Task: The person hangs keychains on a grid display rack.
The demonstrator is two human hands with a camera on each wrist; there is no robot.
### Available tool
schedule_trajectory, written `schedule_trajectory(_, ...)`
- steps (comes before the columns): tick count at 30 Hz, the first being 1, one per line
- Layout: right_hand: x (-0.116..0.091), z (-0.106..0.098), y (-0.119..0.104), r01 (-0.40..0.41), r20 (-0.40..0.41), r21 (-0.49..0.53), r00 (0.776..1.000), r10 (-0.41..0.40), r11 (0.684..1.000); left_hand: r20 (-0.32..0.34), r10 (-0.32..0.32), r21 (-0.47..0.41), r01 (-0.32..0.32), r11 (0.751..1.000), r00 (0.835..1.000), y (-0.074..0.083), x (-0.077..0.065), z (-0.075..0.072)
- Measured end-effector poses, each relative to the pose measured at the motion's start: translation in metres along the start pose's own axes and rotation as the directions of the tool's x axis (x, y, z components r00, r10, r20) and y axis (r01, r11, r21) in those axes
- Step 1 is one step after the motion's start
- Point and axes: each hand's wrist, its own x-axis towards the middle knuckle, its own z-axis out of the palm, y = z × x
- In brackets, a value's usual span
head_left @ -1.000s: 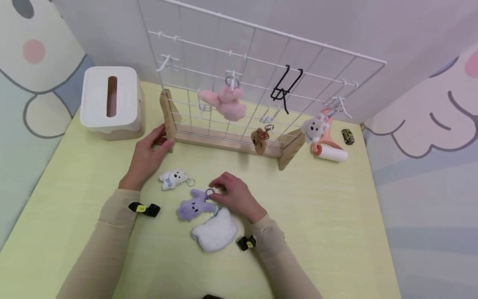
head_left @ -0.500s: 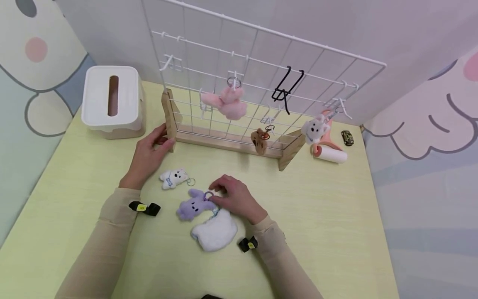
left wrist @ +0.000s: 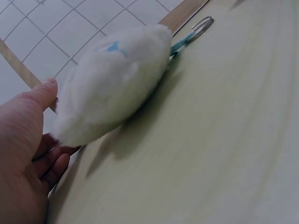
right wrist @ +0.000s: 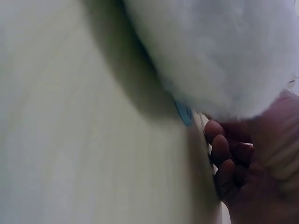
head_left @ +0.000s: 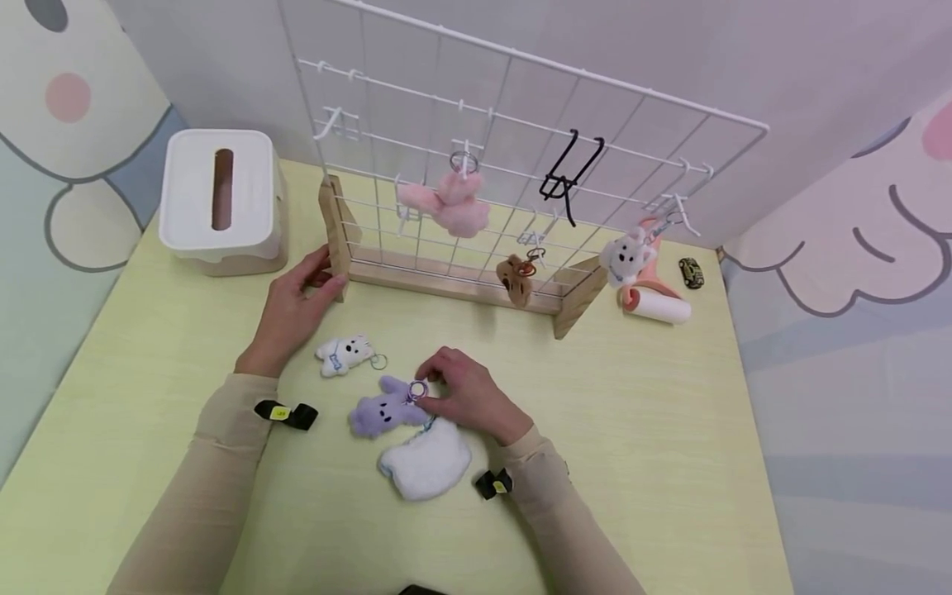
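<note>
In the head view my left hand (head_left: 292,307) grips the wooden foot (head_left: 337,240) at the left end of a white wire grid rack, thumb in front. My right hand (head_left: 472,392) pinches the ring (head_left: 418,390) of a purple plush keychain (head_left: 383,413) lying on the table. Just below it lies a fluffy white plush keychain (head_left: 427,461), which also fills much of the right wrist view. A small white dog plush keychain (head_left: 345,355) with a ring lies near my left hand; in the left wrist view this white plush (left wrist: 112,84) covers part of the foot.
From the grid rack (head_left: 513,54) hang a pink plush (head_left: 454,207), a brown plush (head_left: 515,281) and a white plush (head_left: 626,256). A black hook (head_left: 561,182) carries nothing. A tissue box (head_left: 249,198) stands left; a lint roller (head_left: 658,306) and toy car (head_left: 691,273) lie right.
The purple plush's ring tilts up slightly between the right fingertips and shows more fully than half a second ago. The left hand stays on the wooden foot.
</note>
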Motion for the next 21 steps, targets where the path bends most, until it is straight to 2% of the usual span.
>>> schedule_trajectory(9,0.000,-0.004,-0.001,-0.021,0.015,0.026,1.000,0.021,0.999,-0.001,0.004,0.000,-0.004,1.000,1.000,0.000,0.001,0.000)
schedule_trajectory(13,-0.003,-0.011,0.001,-0.029,0.032,0.138,0.999,0.025,0.990,0.003,0.000,-0.001,0.000,1.000,1.000,-0.001,0.001,0.000)
schedule_trajectory(17,-0.009,-0.022,0.003,-0.062,0.030,0.267,0.998,0.056,0.962,0.009,-0.002,0.012,0.002,1.000,1.000,-0.001,0.000,-0.001)
schedule_trajectory(21,-0.015,-0.037,0.002,-0.058,-0.009,0.289,0.998,0.063,0.956,0.008,0.005,0.019,-0.005,1.000,1.000,-0.002,-0.001,-0.001)
